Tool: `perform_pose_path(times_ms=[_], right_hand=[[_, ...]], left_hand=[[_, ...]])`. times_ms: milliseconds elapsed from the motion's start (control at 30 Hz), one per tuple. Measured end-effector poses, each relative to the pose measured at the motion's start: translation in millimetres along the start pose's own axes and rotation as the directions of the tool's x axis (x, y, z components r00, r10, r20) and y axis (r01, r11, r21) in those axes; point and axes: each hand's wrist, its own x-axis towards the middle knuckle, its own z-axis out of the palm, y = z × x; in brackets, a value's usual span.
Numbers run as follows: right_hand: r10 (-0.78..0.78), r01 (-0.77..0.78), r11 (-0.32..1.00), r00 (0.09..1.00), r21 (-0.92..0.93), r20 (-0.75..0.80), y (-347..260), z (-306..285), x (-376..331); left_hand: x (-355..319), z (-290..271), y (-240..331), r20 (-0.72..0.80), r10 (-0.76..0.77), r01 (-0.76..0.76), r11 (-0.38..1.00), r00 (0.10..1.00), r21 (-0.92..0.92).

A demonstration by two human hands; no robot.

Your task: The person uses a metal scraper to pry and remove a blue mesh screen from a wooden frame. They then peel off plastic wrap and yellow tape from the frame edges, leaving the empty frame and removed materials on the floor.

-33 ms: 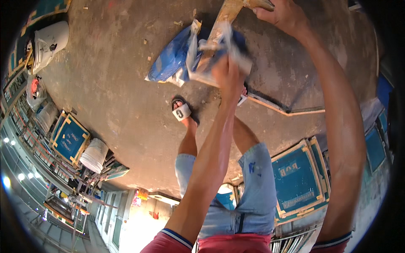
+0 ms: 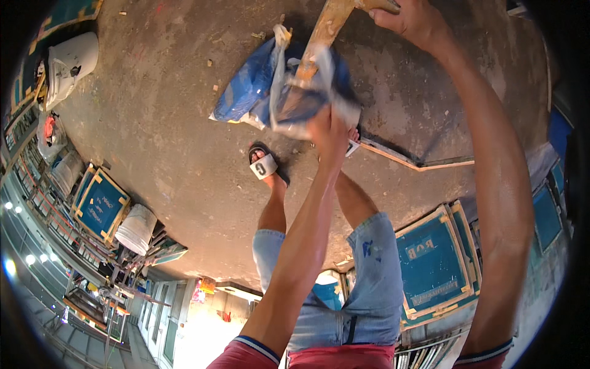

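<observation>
A blue plastic bag (image 2: 246,86) with a whitish rim hangs or stands open above the floor, ahead of my feet. My left hand (image 2: 330,128) is closed on its near rim, smeared by motion. At the upper right, my right hand (image 2: 416,26) grips the dark end of a worn, tan wooden piece (image 2: 332,27) with an angled top. Its lower end reaches into the bag's mouth. I cannot tell what kind of tool it is. What lies deeper in the bag is blurred and hidden.
Teal screens in wooden frames (image 2: 433,258) lean at the right, and another framed screen (image 2: 101,203) stands at the left. White buckets (image 2: 136,227) are along the left side. A thin wooden strip (image 2: 393,155) lies beside my right foot. My sandalled left foot (image 2: 264,163) is on the brown floor.
My left hand and the bag's near rim have come slightly closer to me. More of the wooden piece shows above the bag. My right hand stays almost in place.
</observation>
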Motion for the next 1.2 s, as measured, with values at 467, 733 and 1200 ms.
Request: perform_pose_path(times_ms=[467,733,1200], right_hand=[[-0.027,0.027,1.000,1.000,0.006,0.005,2,6,1],[0.031,-0.030,0.998,0.999,-0.059,0.016,-14,13,-50],[0.259,-0.256,0.966,0.955,-0.037,0.143,-147,-2,-216]], left_hand=[[-67,-422,138,-0.605,0.110,0.135,0.929,0.789,0.344],[-135,-527,96,-0.695,-0.052,0.136,0.989,0.717,0.066],[-136,-462,101,-0.267,-0.169,0.160,0.986,0.949,-0.054]])
